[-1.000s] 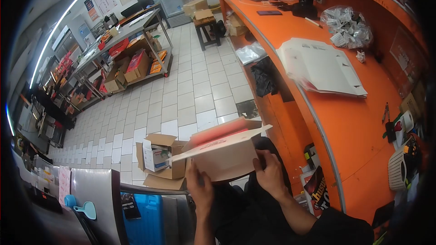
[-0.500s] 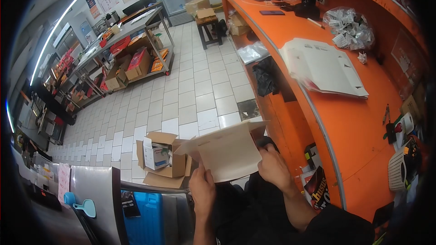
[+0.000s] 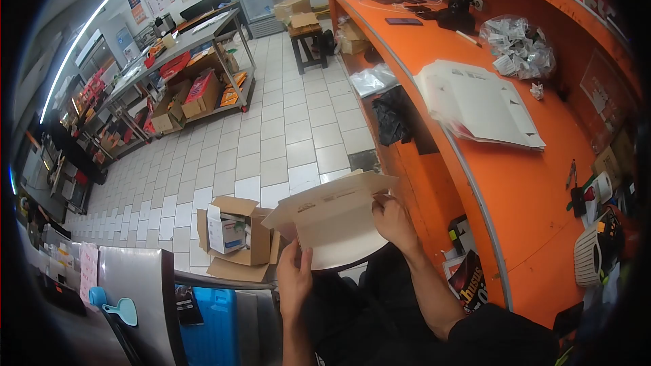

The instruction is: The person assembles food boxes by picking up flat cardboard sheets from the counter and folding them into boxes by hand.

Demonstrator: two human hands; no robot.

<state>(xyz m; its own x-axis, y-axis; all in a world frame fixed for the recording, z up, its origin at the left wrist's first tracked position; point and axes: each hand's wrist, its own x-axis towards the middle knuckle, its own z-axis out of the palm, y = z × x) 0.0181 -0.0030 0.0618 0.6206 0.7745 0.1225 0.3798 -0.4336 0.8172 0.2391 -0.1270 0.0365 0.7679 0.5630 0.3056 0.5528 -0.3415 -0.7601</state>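
Observation:
Over my lap is a cream cardboard box blank (image 3: 339,227), partly folded, with raised flaps and faint print along its far panel. Its left edge is held by my left hand (image 3: 296,272), thumb up and fingers around the side. At the upper right corner, my right hand (image 3: 395,224) pinches the flap with curled fingers. More flat box blanks (image 3: 481,102) lie stacked on the orange counter (image 3: 522,203) to my right.
An open brown carton (image 3: 256,247) with small boxes inside stands ahead on the left. A steel cabinet (image 3: 135,268) and blue container (image 3: 213,322) are near my left side. Crumpled plastic (image 3: 519,44) lies on the counter. A steel table (image 3: 183,47) stands farther off.
My right hand has moved up and left along the blank's edge to its corner flap. The far panel now faces me more, showing its print. My view has shifted slightly.

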